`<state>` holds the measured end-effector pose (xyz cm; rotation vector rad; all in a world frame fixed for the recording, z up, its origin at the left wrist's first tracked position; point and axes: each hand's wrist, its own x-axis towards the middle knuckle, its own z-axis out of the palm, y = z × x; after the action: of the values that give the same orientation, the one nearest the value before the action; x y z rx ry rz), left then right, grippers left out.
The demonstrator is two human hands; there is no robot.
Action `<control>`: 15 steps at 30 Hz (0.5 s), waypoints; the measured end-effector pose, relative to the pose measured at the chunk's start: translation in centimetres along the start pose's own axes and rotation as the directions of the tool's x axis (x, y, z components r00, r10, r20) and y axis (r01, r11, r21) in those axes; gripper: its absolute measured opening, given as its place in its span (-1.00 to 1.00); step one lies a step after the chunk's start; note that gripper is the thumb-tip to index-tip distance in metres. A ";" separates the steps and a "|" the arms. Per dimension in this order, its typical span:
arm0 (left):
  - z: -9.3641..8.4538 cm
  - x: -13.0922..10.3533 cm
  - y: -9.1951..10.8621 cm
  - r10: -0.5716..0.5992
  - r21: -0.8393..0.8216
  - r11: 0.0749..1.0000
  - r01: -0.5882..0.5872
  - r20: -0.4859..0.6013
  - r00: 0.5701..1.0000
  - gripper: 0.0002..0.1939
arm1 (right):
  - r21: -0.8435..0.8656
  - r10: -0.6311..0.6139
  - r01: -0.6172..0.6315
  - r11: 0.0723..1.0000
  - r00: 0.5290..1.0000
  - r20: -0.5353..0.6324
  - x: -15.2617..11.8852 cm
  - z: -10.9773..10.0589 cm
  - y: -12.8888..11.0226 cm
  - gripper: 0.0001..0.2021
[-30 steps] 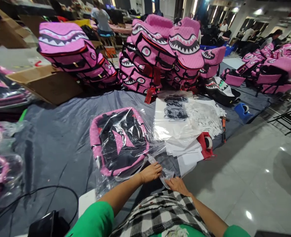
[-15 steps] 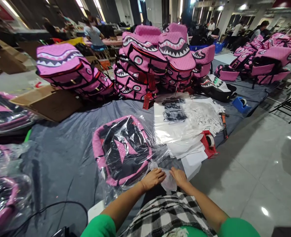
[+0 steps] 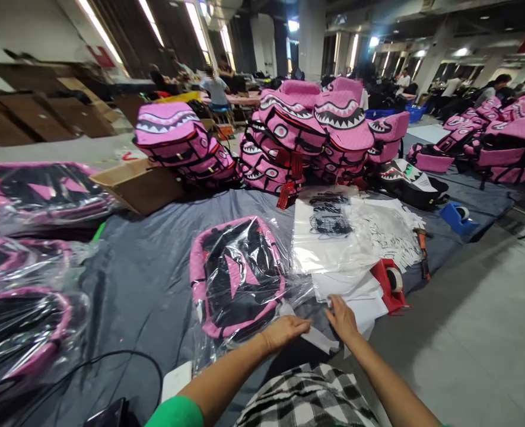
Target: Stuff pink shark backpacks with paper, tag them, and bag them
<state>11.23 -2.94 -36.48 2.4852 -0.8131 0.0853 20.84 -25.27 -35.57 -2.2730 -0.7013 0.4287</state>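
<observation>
A thin white sheet (image 3: 321,340), crumpled and narrow, pokes out on both sides of my left hand (image 3: 286,331). The fingers of that hand are closed on it, with the thumb side partly hidden. My right hand (image 3: 343,319) hovers just right of the sheet, near the white papers (image 3: 333,287), its thumb and fingers apart and nothing visible between them. Left of the hands lies a pink and black backpack (image 3: 239,279) in a clear plastic bag, back side up. Loose plastic from the bag reaches toward my left hand.
A red tape dispenser (image 3: 391,284) and an orange-handled tool (image 3: 423,252) sit to the right, a blue dispenser (image 3: 460,216) beyond. Pink backpacks (image 3: 289,127) are piled at the back. Bagged backpacks (image 3: 35,190) and a cardboard box (image 3: 142,184) stand left. A black cable (image 3: 124,353) runs along the front.
My right hand has come off the white sheet and moved up and right, its fingers spreading. My left hand keeps hold of the sheet. The view has turned left.
</observation>
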 end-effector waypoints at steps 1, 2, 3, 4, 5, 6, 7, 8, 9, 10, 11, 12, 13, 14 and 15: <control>0.0 -0.4 0.2 -0.021 -0.015 1.000 0.021 -0.030 0.999 -0.64 | -0.084 -0.106 0.100 0.991 0.991 -0.082 1.6 -0.4 -1.0 -0.52; 0.0 -0.8 0.4 -0.044 -0.028 0.999 0.043 -0.061 0.997 -0.63 | -0.171 -0.222 0.198 0.965 0.966 -0.133 3.2 -0.6 -2.1 -0.45; -0.1 -1.1 0.6 -0.072 -0.039 0.997 0.069 -0.095 0.993 -0.61 | -0.238 -0.308 0.268 0.934 0.939 -0.151 4.8 -0.7 -3.3 -0.40; -0.3 -1.3 0.7 -0.109 -0.047 0.993 0.104 -0.133 0.985 -0.59 | -0.268 -0.348 0.302 0.915 0.926 -0.144 6.3 -0.6 -4.4 -0.41; -0.5 -1.5 0.8 -0.159 -0.054 0.987 0.152 -0.180 0.971 -0.56 | -0.259 -0.341 0.301 0.918 0.931 -0.127 7.8 -0.5 -5.3 -0.50; -0.9 -1.5 0.7 -0.219 -0.061 0.976 0.210 -0.235 0.947 -0.53 | -0.234 -0.310 0.278 0.932 0.944 -0.110 9.1 -0.4 -6.0 -0.64; -1.2 -1.3 0.5 -0.281 -0.068 0.960 0.273 -0.299 0.912 -0.50 | -0.207 -0.273 0.249 0.946 0.957 -0.101 10.4 -0.4 -6.6 -0.75; -1.7 -1.0 0.2 -0.366 -0.087 0.929 0.359 -0.350 0.863 -0.47 | -0.187 -0.247 0.226 0.956 0.964 -0.099 11.4 -0.5 -6.9 -0.75; -2.1 -0.5 -0.3 -0.464 -0.114 0.882 0.457 -0.378 0.802 -0.45 | -0.178 -0.240 0.219 0.959 0.965 -0.105 12.3 -0.7 -7.0 -0.68; -2.5 0.1 -0.9 -0.560 -0.144 0.822 0.551 -0.381 0.736 -0.43 | -0.177 -0.247 0.225 0.958 0.962 -0.117 13.0 -1.0 -7.1 -0.63; -2.8 0.9 -1.5 -0.645 -0.168 0.755 0.634 -0.363 0.673 -0.44 | -0.179 -0.256 0.231 0.956 0.958 -0.130 13.4 -1.3 -7.2 -0.61; -2.9 1.7 -2.3 -0.713 -0.183 0.691 0.699 -0.332 0.618 -0.45 | -0.182 -0.266 0.239 0.954 0.953 -0.143 13.7 -1.7 -7.3 -0.61; -3.0 2.7 -3.0 -0.760 -0.186 0.640 0.745 -0.300 0.577 -0.50 | -0.189 -0.277 0.247 0.950 0.948 -0.156 13.9 -1.9 -7.4 -0.62; -2.9 3.7 -3.8 -0.784 -0.179 0.611 0.771 -0.275 0.557 -0.58 | -0.198 -0.287 0.253 0.947 0.944 -0.166 13.8 -2.1 -7.4 -0.63; -2.6 4.7 -4.6 -0.790 -0.167 0.603 0.780 -0.265 0.553 -0.67 | -0.207 -0.299 0.262 0.943 0.938 -0.174 13.5 -2.1 -7.5 -0.65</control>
<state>17.99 -1.01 -35.31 2.4718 0.4890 0.1394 29.94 -13.85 -30.11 -2.2941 -0.9745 -0.0068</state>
